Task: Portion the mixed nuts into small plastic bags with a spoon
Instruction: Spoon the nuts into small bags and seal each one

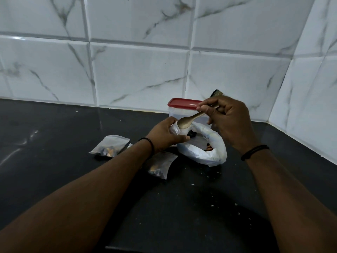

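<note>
Spooning nuts beside the red-lidded container (pixel 184 106)

In front of the container, the right hand (pixel 229 121) pinches a spoon (pixel 189 119) over the open white bag of nuts (pixel 204 148); the left hand (pixel 164 136) grips a small plastic bag (pixel 174 128).

Black countertop (pixel 54 179): bags (pixel 111 146), red-lidded container (pixel 184 106), crumbs (pixel 212 205).

The tiles (pixel 138 70) are white with grey marble veins, the counter (pixel 54 128) black with white flecks, the lid (pixel 184 103) red, the spoon (pixel 186 122) dull gold, the bags (pixel 110 146) clear, both wristbands (pixel 254 152) black.
</note>
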`<state>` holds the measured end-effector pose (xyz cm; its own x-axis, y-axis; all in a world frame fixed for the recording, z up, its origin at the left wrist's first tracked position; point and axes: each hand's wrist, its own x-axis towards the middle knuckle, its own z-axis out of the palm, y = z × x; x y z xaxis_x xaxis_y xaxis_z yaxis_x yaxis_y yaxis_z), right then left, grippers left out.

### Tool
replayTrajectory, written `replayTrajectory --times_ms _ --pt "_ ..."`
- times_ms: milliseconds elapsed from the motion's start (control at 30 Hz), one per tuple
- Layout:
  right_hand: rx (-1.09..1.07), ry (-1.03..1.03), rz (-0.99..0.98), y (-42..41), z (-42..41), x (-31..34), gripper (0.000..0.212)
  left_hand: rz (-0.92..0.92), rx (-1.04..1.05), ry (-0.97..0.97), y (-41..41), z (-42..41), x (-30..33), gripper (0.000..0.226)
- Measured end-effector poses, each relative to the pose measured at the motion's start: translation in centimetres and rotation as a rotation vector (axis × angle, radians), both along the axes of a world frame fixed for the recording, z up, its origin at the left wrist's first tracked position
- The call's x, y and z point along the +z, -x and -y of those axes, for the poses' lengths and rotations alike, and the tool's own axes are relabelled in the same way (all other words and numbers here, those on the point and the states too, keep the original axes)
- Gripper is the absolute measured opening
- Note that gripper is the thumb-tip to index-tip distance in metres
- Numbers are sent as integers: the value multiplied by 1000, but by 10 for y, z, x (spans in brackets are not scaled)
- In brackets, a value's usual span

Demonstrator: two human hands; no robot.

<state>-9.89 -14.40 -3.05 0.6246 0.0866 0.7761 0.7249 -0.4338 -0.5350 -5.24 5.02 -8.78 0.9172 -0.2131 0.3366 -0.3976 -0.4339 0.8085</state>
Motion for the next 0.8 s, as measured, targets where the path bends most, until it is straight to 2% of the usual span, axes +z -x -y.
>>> replayTrajectory --times_ms 100,200,267,500,667,800 --pt "-184 -17 47 -7 11 -1 7 1 19 -20 0 0 0 48" --pt "-413 231 -44 -20 23 -10 8 9 24 -37 0 1 0 46" --pt "-452 375 -97 -22 27 -17 6 12 25 -46 -1 0 0 46" --pt "-486 677 -45 -17 17 -18 4 27 21 -94 0 2 0 49" --pt "-483 578 -74 -19 17 -14 8 27 6 -84 2 2 0 47" --pt "-480 201 -196 -29 21 -23 11 43 3 -85 2 3 0 46"
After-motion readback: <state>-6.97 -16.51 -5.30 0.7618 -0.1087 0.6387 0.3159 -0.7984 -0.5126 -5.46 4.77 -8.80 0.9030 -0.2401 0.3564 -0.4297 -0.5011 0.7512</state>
